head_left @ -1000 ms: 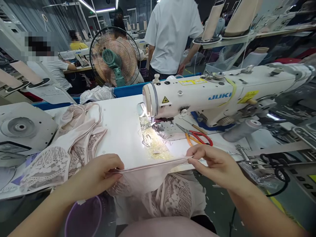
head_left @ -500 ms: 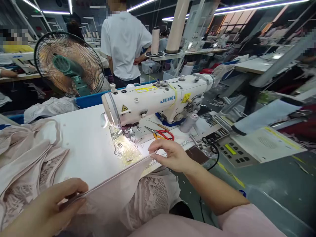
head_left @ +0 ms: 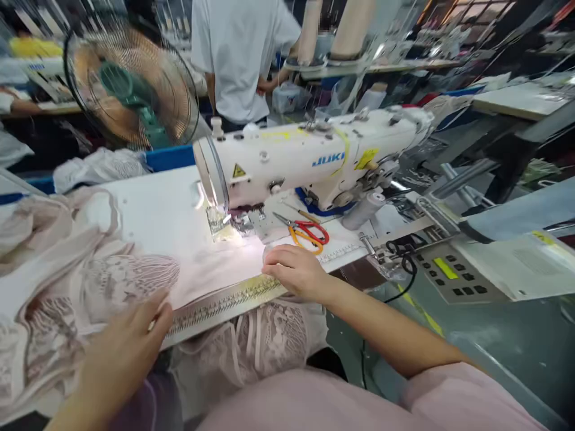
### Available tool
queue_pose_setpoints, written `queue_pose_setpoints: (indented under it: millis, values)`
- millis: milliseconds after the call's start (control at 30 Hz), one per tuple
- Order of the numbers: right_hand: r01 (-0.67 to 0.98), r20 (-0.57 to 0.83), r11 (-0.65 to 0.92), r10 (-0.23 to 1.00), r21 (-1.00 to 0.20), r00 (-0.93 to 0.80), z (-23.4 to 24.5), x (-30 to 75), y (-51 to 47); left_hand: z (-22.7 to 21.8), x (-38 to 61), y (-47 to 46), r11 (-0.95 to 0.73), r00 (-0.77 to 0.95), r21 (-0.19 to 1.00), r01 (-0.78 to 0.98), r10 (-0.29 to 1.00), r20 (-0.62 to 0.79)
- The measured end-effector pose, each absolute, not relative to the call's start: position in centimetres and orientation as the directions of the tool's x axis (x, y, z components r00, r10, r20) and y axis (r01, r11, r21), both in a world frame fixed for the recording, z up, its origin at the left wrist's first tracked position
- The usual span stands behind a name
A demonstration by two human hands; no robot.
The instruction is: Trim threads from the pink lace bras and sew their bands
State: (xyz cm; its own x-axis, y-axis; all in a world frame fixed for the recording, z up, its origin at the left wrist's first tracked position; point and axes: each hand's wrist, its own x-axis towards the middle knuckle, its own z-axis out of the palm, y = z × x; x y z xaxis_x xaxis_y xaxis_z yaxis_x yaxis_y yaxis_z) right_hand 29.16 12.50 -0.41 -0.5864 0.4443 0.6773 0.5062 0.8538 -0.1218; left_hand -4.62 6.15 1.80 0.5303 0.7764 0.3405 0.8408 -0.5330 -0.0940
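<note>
A pale pink lace bra (head_left: 220, 266) lies with its smooth band spread flat on the white sewing table, below the needle area of the white sewing machine (head_left: 278, 161). At the band's left end, beside a lace cup (head_left: 139, 272), my left hand (head_left: 128, 344) is closed on the fabric, its fingertips partly blurred. Farther right, my right hand (head_left: 299, 272) pinches the band's other end with thumb and fingers. Just beyond that hand rest snips with red and orange handles (head_left: 309, 233). A measuring scale (head_left: 224, 305) runs along the table's front edge.
More pink lace garments (head_left: 40, 287) are heaped at the left, and others (head_left: 278, 335) hang over my lap. A grey thread spool (head_left: 363, 209) and a control box (head_left: 453, 269) are to the right. Behind stand a fan (head_left: 130, 90) and a person in a white shirt (head_left: 242, 54).
Both hands have brought the stretched band forward and down onto the table near the needle. A lace cup has come into sight by my left hand. The view has tilted down.
</note>
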Motion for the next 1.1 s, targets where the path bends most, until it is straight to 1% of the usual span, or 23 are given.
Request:
queue_pose_setpoints:
  millis: [33,67,100,167,233,400,600,733,867,933,1100]
  values:
    - [0.517,0.628,0.848,0.468,-0.12,-0.621,-1.8,29.3,12.0,-0.1,-4.2,5.5,-0.566,0.582,-0.153,0.81,0.744,0.329]
    - [0.523,0.588,0.843,0.489,-0.128,-0.644,-3.0,29.5,11.4,-1.8,-3.9,4.8,-0.582,0.607,-0.179,0.793,0.729,0.317]
    - [0.526,0.557,0.838,0.508,-0.145,-0.657,-4.0,29.6,10.8,-3.1,-3.7,4.3,-0.592,0.62,-0.19,0.783,0.719,0.313]
    - [0.534,0.529,0.824,0.544,-0.19,-0.651,-5.5,29.7,9.7,-4.5,-3.5,3.5,-0.583,0.598,-0.153,0.798,0.736,0.318]
    - [0.548,0.525,0.804,0.577,-0.23,-0.626,-6.1,29.7,8.9,-4.8,-3.5,3.2,-0.579,0.584,-0.124,0.806,0.741,0.331]
    - [0.569,0.479,0.76,0.644,-0.313,-0.596,-6.2,29.4,8.1,-4.3,-3.6,3.3,-0.604,0.622,-0.176,0.777,0.696,0.358]
    - [0.588,0.441,0.736,0.674,-0.336,-0.593,-6.0,29.4,7.9,-4.7,-3.8,3.2,-0.617,0.629,-0.174,0.768,0.674,0.387]
    - [0.576,0.487,0.746,0.659,-0.334,-0.573,-4.8,28.0,7.7,-4.6,-3.6,3.2,-0.607,0.622,-0.186,0.773,0.668,0.408]
    - [0.477,0.548,0.802,0.596,-0.36,-0.587,-3.2,23.8,7.9,-4.0,-3.0,3.1,-0.564,0.581,-0.183,0.805,0.687,0.437]
    - [0.428,0.557,0.839,0.543,-0.336,-0.628,-2.8,20.9,8.2,-3.6,-2.6,3.0,-0.541,0.558,-0.18,0.822,0.699,0.447]
    - [0.396,0.544,0.885,0.463,-0.244,-0.7,-2.8,15.6,9.3,-2.4,-1.7,3.0,-0.499,0.513,-0.169,0.85,0.71,0.482]
